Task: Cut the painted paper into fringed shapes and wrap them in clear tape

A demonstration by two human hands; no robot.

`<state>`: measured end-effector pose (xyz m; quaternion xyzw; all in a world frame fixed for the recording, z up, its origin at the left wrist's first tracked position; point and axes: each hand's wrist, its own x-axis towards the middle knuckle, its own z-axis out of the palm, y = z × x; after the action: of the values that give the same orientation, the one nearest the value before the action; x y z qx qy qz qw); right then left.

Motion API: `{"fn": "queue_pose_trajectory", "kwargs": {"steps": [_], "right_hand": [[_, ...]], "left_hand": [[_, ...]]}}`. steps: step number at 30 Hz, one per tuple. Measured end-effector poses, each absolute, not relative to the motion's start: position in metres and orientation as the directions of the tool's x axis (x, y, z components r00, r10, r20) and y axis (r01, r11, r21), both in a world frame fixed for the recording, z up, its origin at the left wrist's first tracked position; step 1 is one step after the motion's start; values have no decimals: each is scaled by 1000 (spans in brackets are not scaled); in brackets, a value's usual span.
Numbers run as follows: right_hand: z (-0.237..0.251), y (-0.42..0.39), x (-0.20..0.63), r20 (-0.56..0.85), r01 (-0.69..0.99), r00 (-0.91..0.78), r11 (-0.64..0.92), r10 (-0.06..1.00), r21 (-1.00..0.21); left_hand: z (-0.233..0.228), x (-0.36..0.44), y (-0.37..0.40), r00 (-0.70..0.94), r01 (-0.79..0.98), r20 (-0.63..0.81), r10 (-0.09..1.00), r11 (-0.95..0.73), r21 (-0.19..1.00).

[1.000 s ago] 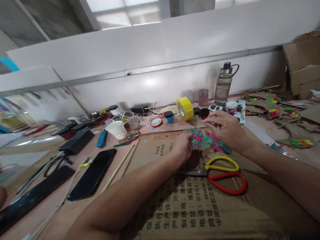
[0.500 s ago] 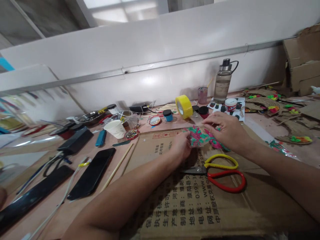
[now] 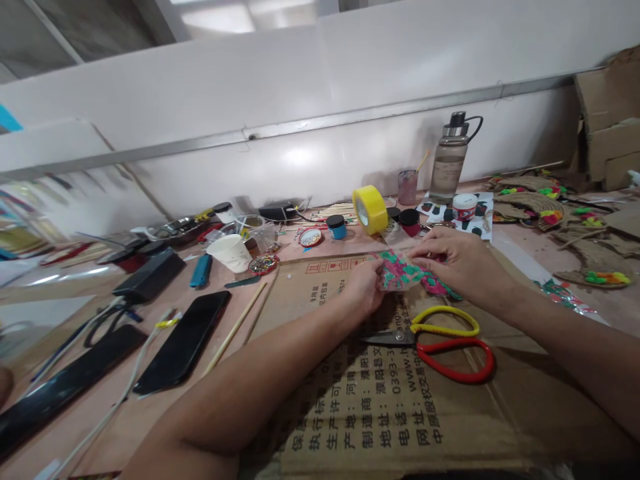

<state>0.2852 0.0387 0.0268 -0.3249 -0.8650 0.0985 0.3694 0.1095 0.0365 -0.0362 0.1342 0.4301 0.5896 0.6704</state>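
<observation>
Between my two hands is a clear plastic piece painted with pink and green patches [image 3: 401,275]. My left hand [image 3: 367,291] is closed on its left end. The fingers of my right hand [image 3: 457,265] pinch it near its upper right side, and part of the painted piece shows below them. Under both hands lies a flat cardboard box [image 3: 320,373] with printed writing. Scissors [image 3: 453,368] with one yellow and one red handle rest on the cardboard just below the hands, their blades pointing left and partly shaded.
Behind my hands stand a yellow tape roll [image 3: 370,210], a blue paint jar [image 3: 336,227] and a water bottle [image 3: 449,160]. A paper cup [image 3: 230,253], a phone [image 3: 184,341] and a wooden stick [image 3: 237,327] are at left. Woven pieces with coloured trim [image 3: 595,263] lie at right.
The fingers of my right hand have drawn down and closed more on the painted plastic piece. My left hand keeps its grip, and the view has shifted slightly.
</observation>
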Motion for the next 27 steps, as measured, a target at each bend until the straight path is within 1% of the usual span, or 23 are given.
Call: {"fn": "queue_pose_trajectory", "kwargs": {"steps": [5,9,12,15,20,27], "right_hand": [[26,34,288,573,472,-552,794,606,-383],[26,32,290,559,459,-572,799,600,-389],[27,32,290,562,465,-567,797,603,-387],[29,30,290,569,484,-564,798,598,-359],[28,29,291,603,495,-566,817,562,-297],[22,29,289,644,481,-554,834,528,-271]], "left_hand": [[-38,105,39,-14,-663,-397,918,288,691],[-36,104,38,6,-644,-398,917,308,700],[-32,105,36,-7,-640,-426,905,323,697],[-27,108,34,-14,-651,-437,899,324,686],[-22,110,31,-6,-645,-444,896,336,687],[-24,109,33,-30,-616,-451,892,338,711]]}}
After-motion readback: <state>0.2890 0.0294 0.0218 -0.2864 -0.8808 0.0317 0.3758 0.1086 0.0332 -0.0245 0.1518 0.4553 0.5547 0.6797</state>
